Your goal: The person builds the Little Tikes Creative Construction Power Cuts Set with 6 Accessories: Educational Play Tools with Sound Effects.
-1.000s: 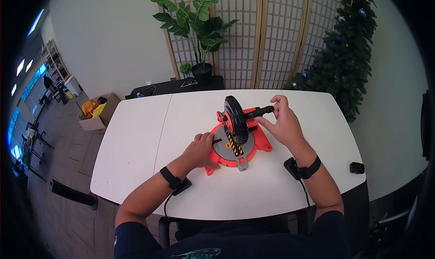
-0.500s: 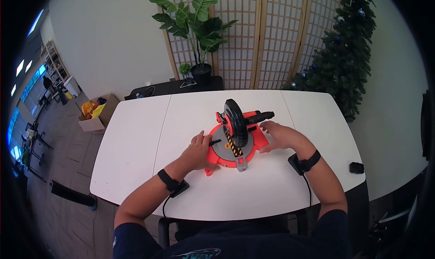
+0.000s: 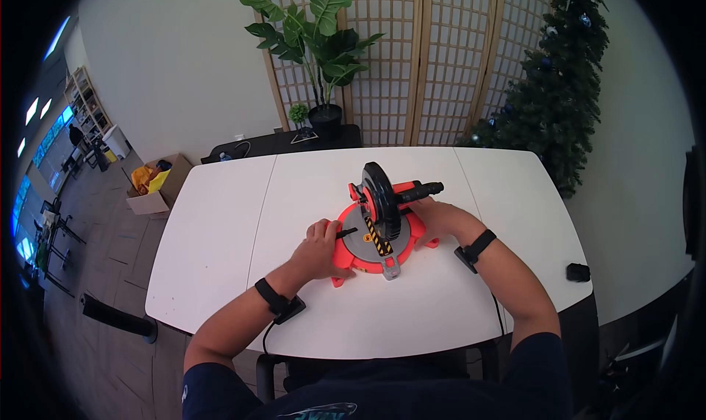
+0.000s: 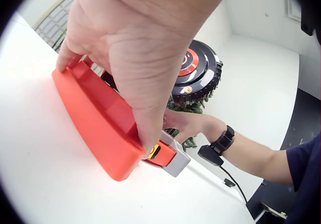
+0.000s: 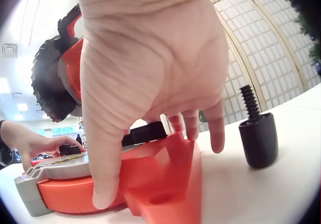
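Observation:
A toy mitre saw with a red base (image 3: 371, 267), grey round plate and black wheel-like blade part (image 3: 379, 196) stands upright on the white table. My left hand (image 3: 315, 255) grips the base's left edge; the left wrist view shows its thumb (image 4: 148, 128) and fingers at opposite ends of a red side piece (image 4: 100, 128). On the other side, my right hand (image 3: 445, 221) holds the base's right part, below the black handle (image 3: 421, 191). Its thumb (image 5: 106, 179) lies against the red base (image 5: 165, 184) in the right wrist view, and some fingertips touch the rear.
A black part with a ribbed shaft (image 5: 258, 138) shows beside my right hand; how it joins the saw is hidden. A small black object (image 3: 578, 272) lies at the table's right edge. Behind the table (image 3: 213, 236) are a potted plant (image 3: 325, 115), a lattice screen and a decorated tree.
My right hand has let go of the black handle, moved down and towards me, and taken hold of the base's right side. My left hand has stayed on the left side.

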Available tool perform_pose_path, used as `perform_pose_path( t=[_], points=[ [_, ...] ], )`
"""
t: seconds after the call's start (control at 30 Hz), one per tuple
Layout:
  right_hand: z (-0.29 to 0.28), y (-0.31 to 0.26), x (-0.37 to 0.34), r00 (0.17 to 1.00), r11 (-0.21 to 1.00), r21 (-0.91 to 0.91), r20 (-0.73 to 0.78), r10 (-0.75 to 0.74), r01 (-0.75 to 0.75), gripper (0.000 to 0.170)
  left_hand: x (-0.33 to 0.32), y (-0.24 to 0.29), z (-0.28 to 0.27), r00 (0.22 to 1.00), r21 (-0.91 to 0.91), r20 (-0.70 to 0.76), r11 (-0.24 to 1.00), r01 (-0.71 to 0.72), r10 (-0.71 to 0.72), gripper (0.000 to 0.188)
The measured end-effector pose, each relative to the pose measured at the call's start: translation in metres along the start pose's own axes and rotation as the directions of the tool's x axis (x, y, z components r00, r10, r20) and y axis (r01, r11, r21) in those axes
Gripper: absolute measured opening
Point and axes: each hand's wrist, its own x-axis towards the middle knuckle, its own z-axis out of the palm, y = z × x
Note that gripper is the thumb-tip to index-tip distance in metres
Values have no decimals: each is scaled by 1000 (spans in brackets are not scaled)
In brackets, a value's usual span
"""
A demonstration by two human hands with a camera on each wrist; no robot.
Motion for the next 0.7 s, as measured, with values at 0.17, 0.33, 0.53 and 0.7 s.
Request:
perform_pose_path(
  t=[0.17,0.33,0.53,0.7],
  points=[
    [-2,-5,2,999,1000,4,46,6,-6,115,1,1,0,1000,-14,-12,1000,-5,5,116],
    [-3,-7,1,998,998,26,-3,-63,63,114,4,4,-4,999,-38,22,999,38,-37,114],
    [9,0,9,988,988,43,-56,-143,146,107,11,1,-17,992,-11,99,997,79,-78,116],
    [4,-16,-3,993,994,76,-95,-66,73,102,25,-11,-21,991,12,116,998,60,-61,117]
  ],
)
